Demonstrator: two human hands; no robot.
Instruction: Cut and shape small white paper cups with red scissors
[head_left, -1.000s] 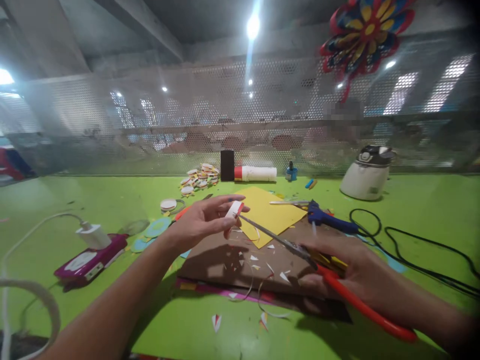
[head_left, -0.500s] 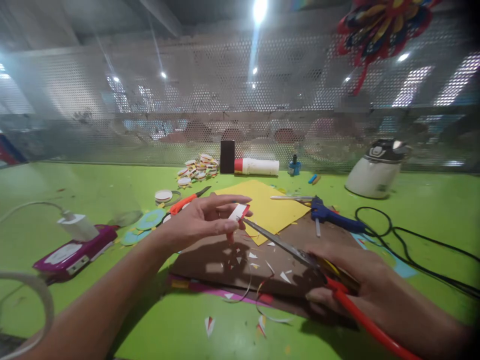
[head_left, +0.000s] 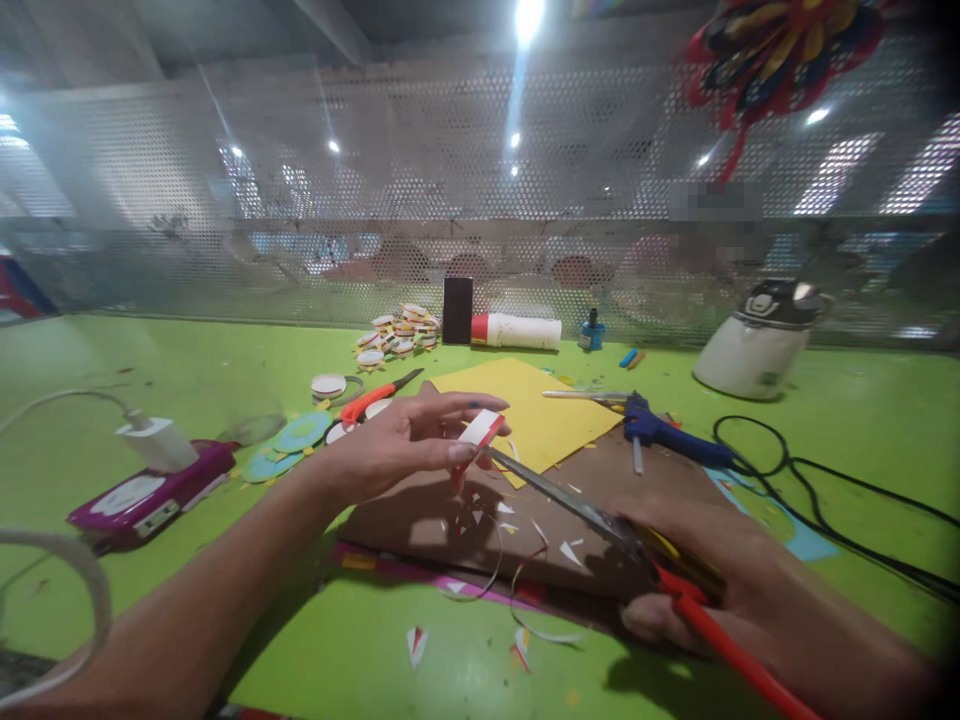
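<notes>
Between the thumb and fingers of my left hand point(head_left: 409, 440) is a small folded strip of white and red paper point(head_left: 480, 430). My right hand point(head_left: 720, 580) grips a pair of scissors point(head_left: 577, 507) with red handles, the blades pointing left and looking nearly closed. Their tip is at the lower edge of the paper strip; whether it touches cannot be made out. Below lies a brown board point(head_left: 420, 530) scattered with small white paper scraps point(head_left: 571, 553) and thin curled strips. A yellow sheet point(head_left: 540, 420) rests on the board's far part.
A blue glue gun point(head_left: 667, 432) with a black cord lies to the right. Orange-handled scissors point(head_left: 375, 397) and light blue paper discs point(head_left: 300, 433) are at left, beyond a purple power strip point(head_left: 154, 490). Small round white pieces point(head_left: 405, 330), a phone point(head_left: 457, 310) and a white tube point(head_left: 521, 332) stand behind.
The paper strip has turned slightly in my left fingers, showing more of its white face. The scissors have shifted slightly down and right, their tip now at the strip's lower edge.
</notes>
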